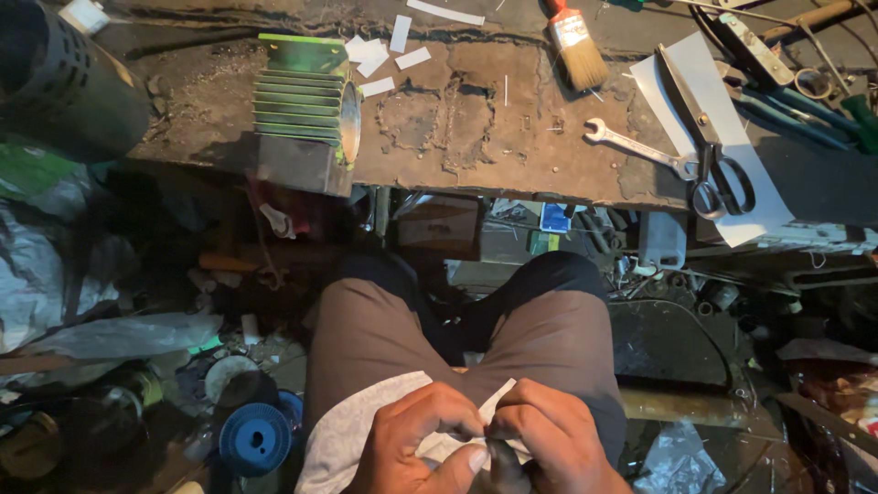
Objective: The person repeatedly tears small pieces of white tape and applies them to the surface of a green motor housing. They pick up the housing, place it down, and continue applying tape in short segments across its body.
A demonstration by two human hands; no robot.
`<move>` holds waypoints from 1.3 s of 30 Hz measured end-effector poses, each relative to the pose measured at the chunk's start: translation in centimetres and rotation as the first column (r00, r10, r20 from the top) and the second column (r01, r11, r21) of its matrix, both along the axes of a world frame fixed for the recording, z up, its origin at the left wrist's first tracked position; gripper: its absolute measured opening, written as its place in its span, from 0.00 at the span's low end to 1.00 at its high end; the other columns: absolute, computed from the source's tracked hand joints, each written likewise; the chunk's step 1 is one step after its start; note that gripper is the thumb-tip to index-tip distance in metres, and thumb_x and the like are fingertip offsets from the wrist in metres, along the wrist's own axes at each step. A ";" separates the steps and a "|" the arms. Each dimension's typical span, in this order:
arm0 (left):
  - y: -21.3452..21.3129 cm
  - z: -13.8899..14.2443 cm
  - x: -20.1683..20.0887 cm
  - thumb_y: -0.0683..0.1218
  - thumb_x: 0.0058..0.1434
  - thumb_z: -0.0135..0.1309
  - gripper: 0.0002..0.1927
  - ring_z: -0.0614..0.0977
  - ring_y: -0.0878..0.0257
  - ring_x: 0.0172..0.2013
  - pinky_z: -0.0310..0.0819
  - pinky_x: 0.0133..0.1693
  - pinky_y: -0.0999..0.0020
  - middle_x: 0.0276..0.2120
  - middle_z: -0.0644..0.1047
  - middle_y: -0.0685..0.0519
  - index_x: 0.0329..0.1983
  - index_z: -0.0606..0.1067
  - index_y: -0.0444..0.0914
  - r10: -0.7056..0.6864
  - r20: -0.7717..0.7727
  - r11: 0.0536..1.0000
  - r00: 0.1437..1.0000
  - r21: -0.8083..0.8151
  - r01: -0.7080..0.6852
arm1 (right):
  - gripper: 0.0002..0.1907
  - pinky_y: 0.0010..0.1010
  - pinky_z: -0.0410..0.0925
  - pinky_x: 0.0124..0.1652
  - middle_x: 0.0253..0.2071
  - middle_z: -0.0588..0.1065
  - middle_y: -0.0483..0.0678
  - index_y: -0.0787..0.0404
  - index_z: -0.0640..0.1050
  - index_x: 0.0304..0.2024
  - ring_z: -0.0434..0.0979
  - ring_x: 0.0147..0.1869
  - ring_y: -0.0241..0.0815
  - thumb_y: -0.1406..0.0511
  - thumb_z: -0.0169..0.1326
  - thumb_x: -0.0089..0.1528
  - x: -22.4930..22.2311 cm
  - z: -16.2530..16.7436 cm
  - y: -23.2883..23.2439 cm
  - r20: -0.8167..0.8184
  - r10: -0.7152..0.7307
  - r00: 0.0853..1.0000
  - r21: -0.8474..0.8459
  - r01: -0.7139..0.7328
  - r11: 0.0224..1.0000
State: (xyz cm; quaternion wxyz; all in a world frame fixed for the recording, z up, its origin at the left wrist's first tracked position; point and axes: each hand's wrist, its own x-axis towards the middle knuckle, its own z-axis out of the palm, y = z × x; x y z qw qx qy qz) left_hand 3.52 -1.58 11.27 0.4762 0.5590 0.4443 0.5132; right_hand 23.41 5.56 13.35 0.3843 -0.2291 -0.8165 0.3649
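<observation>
A small strip of white paper sits pinched between both hands, low in the view above the person's lap. Its upper end pokes out between the two sets of knuckles, and more white shows below, under the fingers. The left hand closes its grip on the strip's left part, thumb pressed up against the fingertips. The right hand closes its grip on the right part, fingers curled tight, touching the left hand at the pinch. A small dark piece seems to hang beneath the pinch; what it is cannot be told.

Behind the hands are the knees in brown trousers, and a pale cloth lies across the left thigh. A blue spool rests on the cluttered floor just left of the leg.

Well apart, along the near edge of the table, stands a finned metal motor housing toward the left end. More white paper strips lie beside it. Toward the right end are a spanner, scissors on a white sheet, and, by the far edge, a paintbrush.
</observation>
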 end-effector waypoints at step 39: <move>31.4 -8.0 11.7 0.47 0.57 0.54 0.04 0.73 0.52 0.46 0.63 0.47 0.52 0.41 0.73 0.51 0.33 0.77 0.43 0.544 -0.747 0.772 0.383 0.624 0.122 | 0.14 0.46 0.66 0.41 0.38 0.75 0.50 0.58 0.77 0.46 0.77 0.43 0.52 0.69 0.55 0.57 9.1 -4.9 30.8 0.549 -0.636 0.542 0.622 0.244 0.745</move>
